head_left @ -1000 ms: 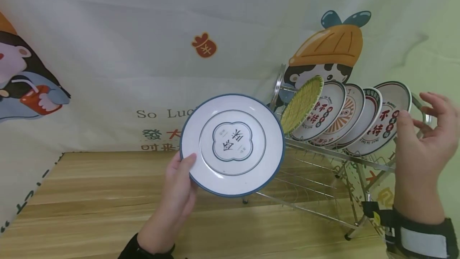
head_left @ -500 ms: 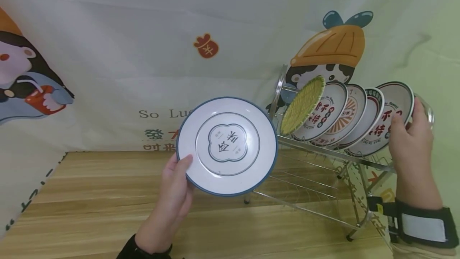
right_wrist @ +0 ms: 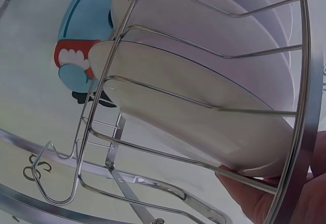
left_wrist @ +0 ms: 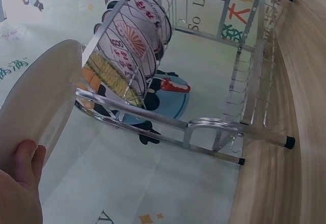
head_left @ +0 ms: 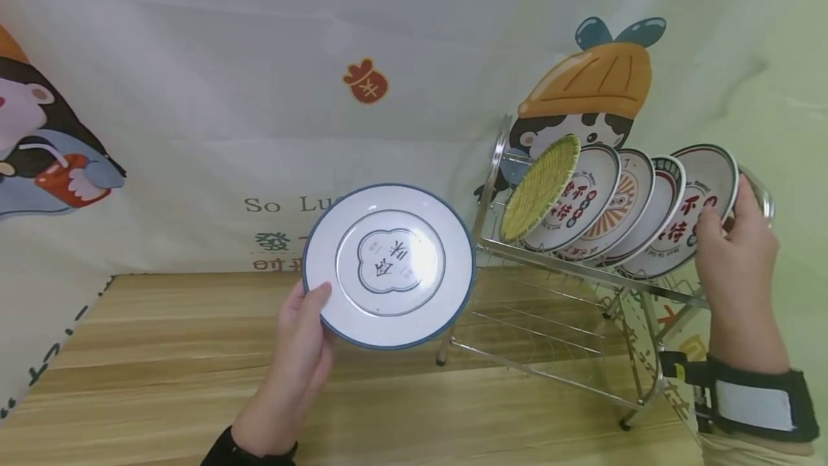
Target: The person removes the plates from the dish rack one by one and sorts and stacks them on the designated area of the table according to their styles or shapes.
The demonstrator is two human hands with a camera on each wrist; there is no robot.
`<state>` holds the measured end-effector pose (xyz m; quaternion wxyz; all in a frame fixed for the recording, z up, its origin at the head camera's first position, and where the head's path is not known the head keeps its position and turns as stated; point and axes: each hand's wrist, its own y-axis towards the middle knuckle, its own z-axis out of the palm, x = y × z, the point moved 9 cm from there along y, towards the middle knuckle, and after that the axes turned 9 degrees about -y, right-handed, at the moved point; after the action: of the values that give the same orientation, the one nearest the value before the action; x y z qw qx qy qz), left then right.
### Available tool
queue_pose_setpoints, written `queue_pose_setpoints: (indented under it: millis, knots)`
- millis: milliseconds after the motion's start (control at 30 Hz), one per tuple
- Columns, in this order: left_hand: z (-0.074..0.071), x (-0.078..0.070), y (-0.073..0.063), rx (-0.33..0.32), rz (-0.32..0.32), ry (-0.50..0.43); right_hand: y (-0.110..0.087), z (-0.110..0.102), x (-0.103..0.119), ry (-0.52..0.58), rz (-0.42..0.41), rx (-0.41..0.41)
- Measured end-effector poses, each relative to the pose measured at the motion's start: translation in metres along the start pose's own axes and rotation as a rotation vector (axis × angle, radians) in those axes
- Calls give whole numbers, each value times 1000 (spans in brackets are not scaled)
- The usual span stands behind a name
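A white plate with a blue rim is gripped at its lower left edge by my left hand, thumb on the face and fingers behind. It is held up in front of the rack, face toward the head camera. At the right end of the wire dish rack, my right hand pinches the edge of the rightmost dark-rimmed plate, which leans in the rack. The right wrist view shows this plate's pale underside behind the wires, with fingertips at its edge.
Several printed plates lean in a row on the rack's upper tier, with a yellow-green woven tray at their left end. The rack's lower tier stands over a wooden tabletop. A printed cloth hangs behind.
My right hand has come down and left from the air beside the rack and taken hold of the rightmost plate's edge. The blue-rimmed plate has shifted left and slightly down with my left hand.
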<state>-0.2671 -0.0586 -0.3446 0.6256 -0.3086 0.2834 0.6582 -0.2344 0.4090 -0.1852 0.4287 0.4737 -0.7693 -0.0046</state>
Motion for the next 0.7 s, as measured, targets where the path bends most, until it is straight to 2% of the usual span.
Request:
queue_pose_setpoints:
  millis: [233,533,700]
  knots:
    - [-27,16,13,-16,-16,79,-1,-2,3,-50,-23,-39]
    - [-80,54,36,-124,-78,180,0,-5,3,-64,-50,-57]
    - [-106,73,41,-169,-107,254,-2,-4,2,-86,-61,-66]
